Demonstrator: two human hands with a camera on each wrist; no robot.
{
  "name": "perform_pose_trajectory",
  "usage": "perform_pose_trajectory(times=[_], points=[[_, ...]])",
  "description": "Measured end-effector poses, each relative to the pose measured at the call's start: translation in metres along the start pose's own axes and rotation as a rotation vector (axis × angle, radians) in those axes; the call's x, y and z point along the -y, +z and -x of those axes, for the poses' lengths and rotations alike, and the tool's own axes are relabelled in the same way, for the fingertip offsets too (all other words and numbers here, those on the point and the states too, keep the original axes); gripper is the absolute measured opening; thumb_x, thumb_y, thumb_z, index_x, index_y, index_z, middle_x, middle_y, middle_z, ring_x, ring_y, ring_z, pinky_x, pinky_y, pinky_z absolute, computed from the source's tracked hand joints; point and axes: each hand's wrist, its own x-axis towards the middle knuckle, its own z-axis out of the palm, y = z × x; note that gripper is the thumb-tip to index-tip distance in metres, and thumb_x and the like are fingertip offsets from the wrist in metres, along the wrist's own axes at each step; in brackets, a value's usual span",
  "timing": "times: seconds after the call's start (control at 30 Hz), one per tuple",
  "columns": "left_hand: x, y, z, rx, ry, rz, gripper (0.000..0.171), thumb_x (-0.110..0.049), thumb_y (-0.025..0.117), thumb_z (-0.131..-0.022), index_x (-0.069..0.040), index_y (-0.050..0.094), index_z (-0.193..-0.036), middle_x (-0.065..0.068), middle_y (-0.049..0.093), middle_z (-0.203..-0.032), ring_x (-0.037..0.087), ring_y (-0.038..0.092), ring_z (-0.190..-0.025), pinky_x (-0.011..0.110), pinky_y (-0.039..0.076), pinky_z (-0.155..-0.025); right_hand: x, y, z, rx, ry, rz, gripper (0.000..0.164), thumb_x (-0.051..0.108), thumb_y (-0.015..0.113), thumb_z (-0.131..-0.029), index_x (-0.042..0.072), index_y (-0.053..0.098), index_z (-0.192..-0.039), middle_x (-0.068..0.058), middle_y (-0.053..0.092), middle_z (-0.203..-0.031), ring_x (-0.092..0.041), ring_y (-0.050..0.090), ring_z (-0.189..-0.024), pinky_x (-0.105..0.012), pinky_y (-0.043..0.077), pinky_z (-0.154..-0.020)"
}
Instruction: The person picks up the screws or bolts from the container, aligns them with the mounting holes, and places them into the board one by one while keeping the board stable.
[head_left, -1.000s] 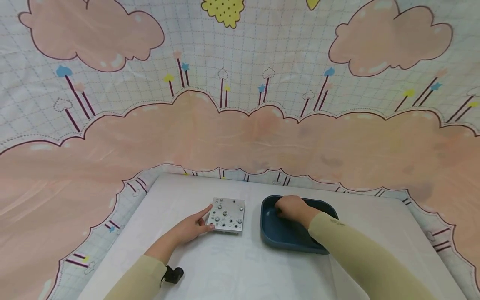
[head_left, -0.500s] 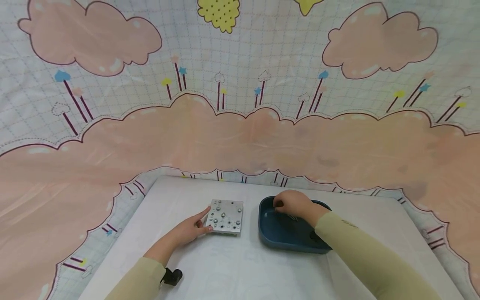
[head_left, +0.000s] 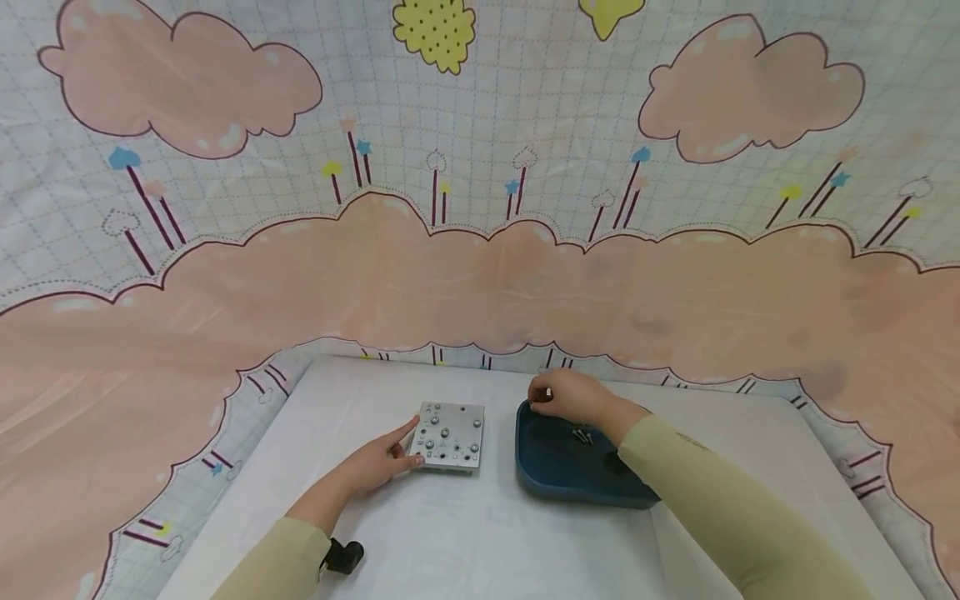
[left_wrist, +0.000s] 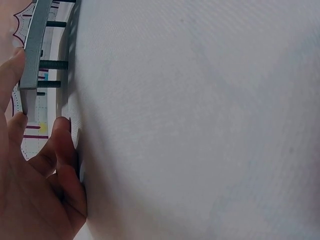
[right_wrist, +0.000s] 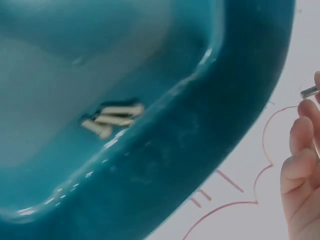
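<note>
A square silver metal plate with several screws set in its holes lies left of centre on the table. My left hand grips its left edge, index finger at the far corner and thumb at the near one. In the left wrist view, threaded screw shanks stick out of the plate's underside. Over the far left rim of a dark blue plastic bin, my right hand pinches a small screw, its threaded end showing in the right wrist view. More screws lie inside on the bin's floor.
Both items stand on a white-covered table, with a gap between plate and bin. A patterned cloth with clouds rises behind the table. A black wrist mount sits at the left sleeve.
My right hand has risen from inside the bin to its far left rim, uncovering screws on the bin's floor. My left hand stays on the plate; the head view has shifted slightly.
</note>
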Motion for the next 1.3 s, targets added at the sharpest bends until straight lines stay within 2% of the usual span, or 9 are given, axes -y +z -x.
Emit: perform_pose_trajectory(times=[0.13,0.27,0.57,0.77,1.07,1.3], points=[[-0.001,0.000,0.001,0.001,-0.004,0.000,0.082,-0.049,0.073,-0.087,-0.028,0.034,-0.156,0.002,0.051,-0.090,0.017,0.047,-0.073,0.033,0.039,-0.065,0.012,0.001,-0.011,0.012,0.014,-0.016,0.005,0.022,0.070,-0.094,0.022,0.071,-0.099,0.010,0.065,-0.093,-0.008,0.059,-0.084,-0.032,0.051,-0.079],[-0.002,0.000,0.002,0.001,-0.009,0.003,0.082,-0.049,0.073,-0.086,-0.028,0.034,-0.156,0.002,0.051,-0.090,0.018,0.047,-0.073,0.033,0.039,-0.064,0.024,0.002,-0.022,0.036,0.003,-0.007,0.006,0.024,0.069,-0.095,0.021,0.071,-0.100,0.011,0.065,-0.092,-0.008,0.059,-0.084,-0.030,0.050,-0.079],[0.000,-0.002,0.002,0.001,-0.015,-0.009,0.082,-0.052,0.072,-0.086,-0.030,0.034,-0.156,0.002,0.051,-0.092,0.017,0.047,-0.075,0.033,0.039,-0.065,0.051,0.009,-0.055,0.073,0.046,-0.046,0.004,0.027,0.068,-0.096,0.024,0.068,-0.099,0.008,0.066,-0.097,-0.008,0.060,-0.075,-0.029,0.050,-0.070],[-0.002,-0.002,0.002,0.004,-0.021,-0.010,0.082,-0.053,0.072,-0.086,-0.031,0.034,-0.155,0.001,0.051,-0.092,0.017,0.047,-0.075,0.034,0.039,-0.067,0.064,0.018,-0.072,0.063,0.054,-0.116,0.005,0.022,0.071,-0.094,0.020,0.071,-0.098,0.009,0.066,-0.090,-0.011,0.062,-0.070,-0.029,0.049,-0.068],[0.000,-0.004,0.002,0.014,-0.012,-0.037,0.082,-0.056,0.070,-0.086,-0.031,0.033,-0.156,0.001,0.052,-0.093,0.016,0.048,-0.075,0.034,0.038,-0.069,0.070,0.033,-0.091,0.085,0.129,-0.160,0.010,0.016,0.070,-0.094,0.012,0.075,-0.102,0.003,0.068,-0.085,-0.012,0.059,-0.069,-0.029,0.047,-0.068],[0.001,-0.004,0.002,0.019,-0.007,-0.028,0.082,-0.054,0.071,-0.086,-0.032,0.034,-0.155,0.000,0.052,-0.091,0.016,0.047,-0.074,0.034,0.038,-0.068,0.065,0.044,-0.099,0.083,0.201,-0.163,0.004,0.013,0.071,-0.092,0.015,0.075,-0.092,0.005,0.066,-0.081,-0.012,0.059,-0.072,-0.030,0.048,-0.070]])
